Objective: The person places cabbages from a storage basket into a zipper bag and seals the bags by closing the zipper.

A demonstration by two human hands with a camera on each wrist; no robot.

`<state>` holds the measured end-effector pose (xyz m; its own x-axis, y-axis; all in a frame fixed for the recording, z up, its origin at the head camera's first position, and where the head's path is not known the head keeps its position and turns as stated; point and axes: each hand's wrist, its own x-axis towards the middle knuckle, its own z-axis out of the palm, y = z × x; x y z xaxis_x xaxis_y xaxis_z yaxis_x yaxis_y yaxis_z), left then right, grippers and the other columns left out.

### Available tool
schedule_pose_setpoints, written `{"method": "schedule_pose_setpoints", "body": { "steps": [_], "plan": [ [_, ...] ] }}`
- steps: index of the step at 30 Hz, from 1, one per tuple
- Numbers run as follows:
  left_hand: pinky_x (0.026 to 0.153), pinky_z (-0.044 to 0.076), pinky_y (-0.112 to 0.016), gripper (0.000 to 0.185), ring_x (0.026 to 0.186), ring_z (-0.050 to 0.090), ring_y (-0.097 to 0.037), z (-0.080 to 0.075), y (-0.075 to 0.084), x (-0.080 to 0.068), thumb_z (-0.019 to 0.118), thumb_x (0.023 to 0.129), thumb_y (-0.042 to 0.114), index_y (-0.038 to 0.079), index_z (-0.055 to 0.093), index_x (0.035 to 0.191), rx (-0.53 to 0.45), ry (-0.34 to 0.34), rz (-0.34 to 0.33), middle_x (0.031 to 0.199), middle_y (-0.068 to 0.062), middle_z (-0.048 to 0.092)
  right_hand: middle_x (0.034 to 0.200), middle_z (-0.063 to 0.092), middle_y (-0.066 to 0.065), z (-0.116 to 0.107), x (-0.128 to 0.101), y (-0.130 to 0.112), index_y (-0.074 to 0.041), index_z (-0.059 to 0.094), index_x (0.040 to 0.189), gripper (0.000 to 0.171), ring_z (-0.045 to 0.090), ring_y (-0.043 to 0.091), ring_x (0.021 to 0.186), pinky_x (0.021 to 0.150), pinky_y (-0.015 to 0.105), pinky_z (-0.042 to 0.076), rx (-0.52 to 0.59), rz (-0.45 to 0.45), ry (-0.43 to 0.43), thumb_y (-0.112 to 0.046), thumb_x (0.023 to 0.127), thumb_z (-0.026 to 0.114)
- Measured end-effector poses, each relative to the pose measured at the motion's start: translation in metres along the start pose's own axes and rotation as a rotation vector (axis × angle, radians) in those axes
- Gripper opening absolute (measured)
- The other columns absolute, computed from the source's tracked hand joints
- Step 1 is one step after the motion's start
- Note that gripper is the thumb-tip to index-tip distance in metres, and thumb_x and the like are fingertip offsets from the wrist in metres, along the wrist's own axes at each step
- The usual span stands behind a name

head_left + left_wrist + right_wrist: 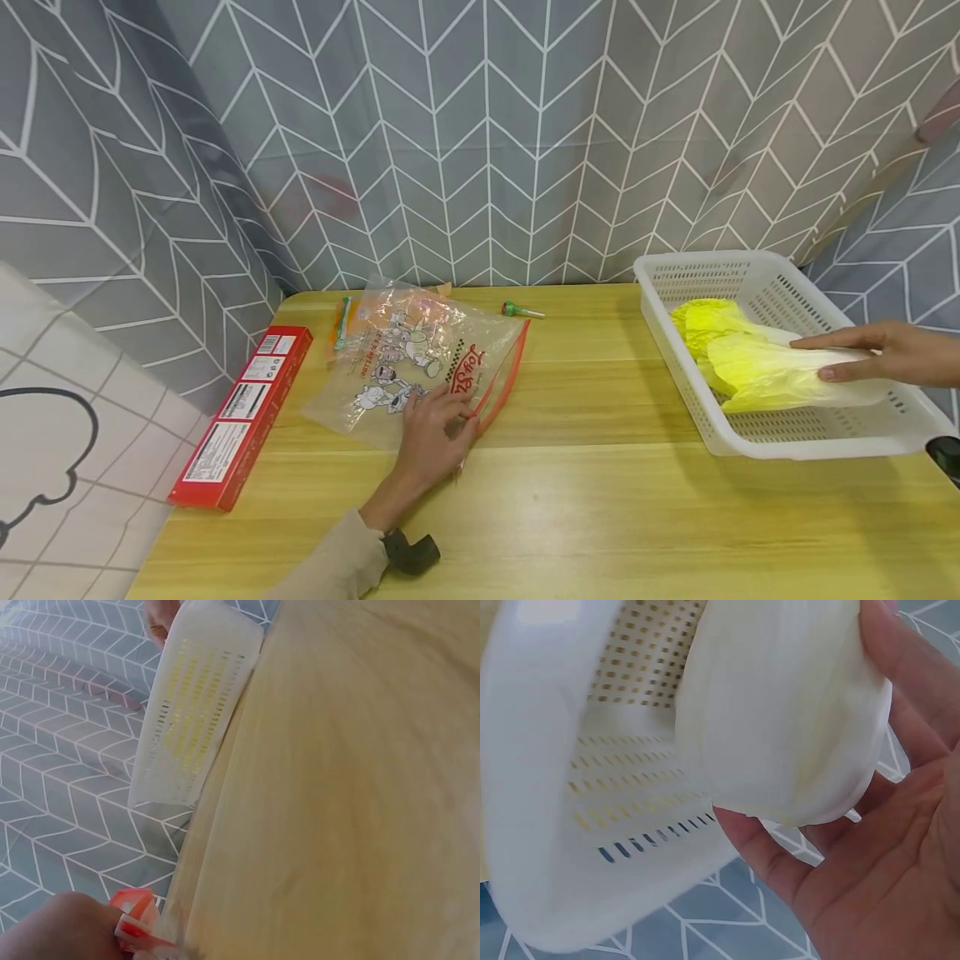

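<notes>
A clear plastic zip bag (352, 379) with cartoon print and a red zip edge lies on the left of the table. My left hand (437, 429) pinches it near that edge; in the left wrist view the left hand (71, 926) is by the red strip (135, 904). Over the white slotted basket (825, 450), my right hand (896, 354) holds napa cabbage leaves (780, 367) by their white stem end, yellow frilly ends pointing left. In the right wrist view, thumb and fingers spread around the pale stem (780, 712).
A red box (243, 417) with white labels lies along the table's left edge. Behind the bag is a green-and-orange packet (342, 323), partly covered. A small green-topped lollipop-like stick (521, 311) lies near the back edge. A patterned curtain (510, 142) hangs behind.
</notes>
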<state>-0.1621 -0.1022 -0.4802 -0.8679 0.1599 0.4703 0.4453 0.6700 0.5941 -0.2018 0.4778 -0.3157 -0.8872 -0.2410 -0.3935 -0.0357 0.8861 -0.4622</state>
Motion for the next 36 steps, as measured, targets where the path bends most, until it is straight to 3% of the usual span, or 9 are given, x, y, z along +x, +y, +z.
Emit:
{"method": "schedule_pose_setpoints", "body": {
  "steps": [3, 5, 6, 10, 16, 22, 28, 32, 36],
  "plan": [
    [0.114, 0.017, -0.078, 0.004, 0.131, 0.058, -0.040, -0.001, 0.000, 0.000, 0.078, 0.084, 0.019, 0.017, 0.076, 0.082, -0.002, -0.007, 0.000, 0.121, -0.006, 0.076, 0.123, 0.066, 0.031, -0.003, -0.001, 0.002, -0.023, 0.051, 0.149, 0.057, 0.073, 0.015, 0.080, 0.067, 0.034, 0.062, -0.045, -0.008, 0.048, -0.028, 0.096, 0.070],
    [0.115, 0.017, -0.078, 0.003, 0.131, 0.058, -0.040, -0.001, 0.000, 0.000, 0.079, 0.084, 0.018, 0.017, 0.076, 0.082, -0.007, -0.010, 0.005, 0.121, -0.006, 0.076, 0.122, 0.068, 0.029, -0.005, -0.001, 0.003, -0.027, 0.051, 0.149, 0.057, 0.073, 0.014, 0.080, 0.066, 0.034, 0.062, -0.042, -0.007, 0.054, -0.028, 0.095, 0.071],
    [0.114, 0.017, -0.078, 0.003, 0.131, 0.058, -0.040, -0.002, -0.001, 0.000, 0.079, 0.084, 0.017, 0.017, 0.076, 0.083, -0.007, -0.013, 0.011, 0.122, -0.006, 0.076, 0.120, 0.069, 0.027, -0.006, -0.001, 0.005, -0.035, 0.050, 0.147, 0.055, 0.073, 0.014, 0.079, 0.066, 0.034, 0.062, -0.031, -0.013, 0.047, -0.027, 0.096, 0.070],
    [0.114, 0.017, -0.078, 0.003, 0.132, 0.058, -0.040, -0.003, -0.003, -0.001, 0.079, 0.085, 0.017, 0.017, 0.076, 0.084, -0.003, -0.035, 0.040, 0.123, -0.006, 0.075, 0.112, 0.075, 0.018, -0.012, -0.002, 0.009, -0.062, 0.051, 0.123, 0.053, 0.074, 0.017, 0.077, 0.066, 0.036, 0.063, 0.052, -0.027, 0.027, -0.019, 0.097, 0.068],
    [0.117, 0.012, -0.077, 0.006, 0.137, 0.053, -0.039, -0.007, -0.007, -0.002, 0.076, 0.089, 0.022, 0.016, 0.076, 0.091, -0.009, -0.111, 0.050, 0.131, -0.004, 0.071, 0.108, 0.076, 0.020, -0.014, -0.008, 0.004, -0.069, 0.044, 0.106, 0.056, 0.075, 0.024, 0.076, 0.065, 0.039, 0.063, 0.083, 0.037, 0.104, -0.022, 0.095, 0.071],
    [0.117, 0.011, -0.076, 0.011, 0.138, 0.053, -0.037, -0.011, -0.010, -0.002, 0.076, 0.090, 0.022, 0.015, 0.077, 0.098, 0.003, -0.143, 0.057, 0.132, -0.003, 0.071, 0.111, 0.075, 0.024, -0.013, -0.008, -0.002, -0.058, 0.048, 0.117, 0.048, 0.075, 0.021, 0.076, 0.066, 0.039, 0.063, 0.080, 0.059, 0.213, -0.024, 0.094, 0.073],
    [0.116, 0.018, -0.076, 0.008, 0.132, 0.059, -0.036, -0.011, -0.010, -0.002, 0.077, 0.089, 0.018, 0.013, 0.077, 0.096, 0.078, -0.093, 0.120, 0.125, -0.004, 0.074, 0.111, 0.075, 0.023, -0.015, -0.004, -0.008, -0.046, 0.048, 0.136, 0.049, 0.075, 0.017, 0.076, 0.066, 0.039, 0.063, 0.060, 0.048, 0.233, -0.026, 0.096, 0.071],
    [0.114, 0.025, -0.075, 0.007, 0.125, 0.064, -0.036, -0.011, -0.005, -0.001, 0.077, 0.089, 0.015, 0.011, 0.076, 0.095, 0.128, -0.038, 0.159, 0.118, -0.005, 0.077, 0.107, 0.078, 0.013, -0.016, -0.003, -0.010, -0.026, 0.043, 0.152, 0.060, 0.075, 0.014, 0.076, 0.065, 0.037, 0.063, 0.054, 0.035, 0.243, -0.025, 0.097, 0.069],
    [0.113, 0.028, -0.074, 0.008, 0.122, 0.066, -0.036, -0.011, -0.005, 0.000, 0.077, 0.089, 0.015, 0.011, 0.076, 0.095, 0.164, -0.017, 0.171, 0.116, -0.005, 0.077, 0.109, 0.077, 0.017, -0.016, -0.001, -0.011, -0.012, 0.039, 0.155, 0.066, 0.074, 0.011, 0.075, 0.064, 0.035, 0.063, 0.040, 0.033, 0.278, -0.027, 0.098, 0.069]
  ]
}}
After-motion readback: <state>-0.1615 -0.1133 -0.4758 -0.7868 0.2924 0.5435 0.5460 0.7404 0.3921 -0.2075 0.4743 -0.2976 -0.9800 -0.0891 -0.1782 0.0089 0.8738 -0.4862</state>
